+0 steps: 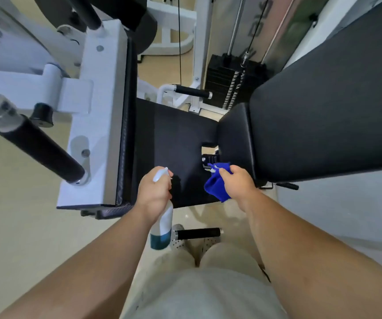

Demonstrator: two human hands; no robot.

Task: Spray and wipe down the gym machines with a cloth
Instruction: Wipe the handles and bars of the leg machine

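I stand at the front edge of a gym machine's black padded seat (pixel 176 134). My left hand (pixel 154 192) grips a white spray bottle (pixel 162 224) with teal liquid at its bottom, its nozzle pointing out over the seat. My right hand (pixel 239 183) holds a bunched blue cloth (pixel 215 185) just above the seat's front right corner, beside the black back pad (pixel 323 111) that rises to the right.
A white frame (pixel 102 111) with a black side pad and a black foam handle (pixel 42 150) stands at the left. A weight stack (pixel 229 84), cables and a short grip bar (pixel 192 91) lie behind the seat. A low black bar (pixel 196 233) sits by my feet on the beige floor.
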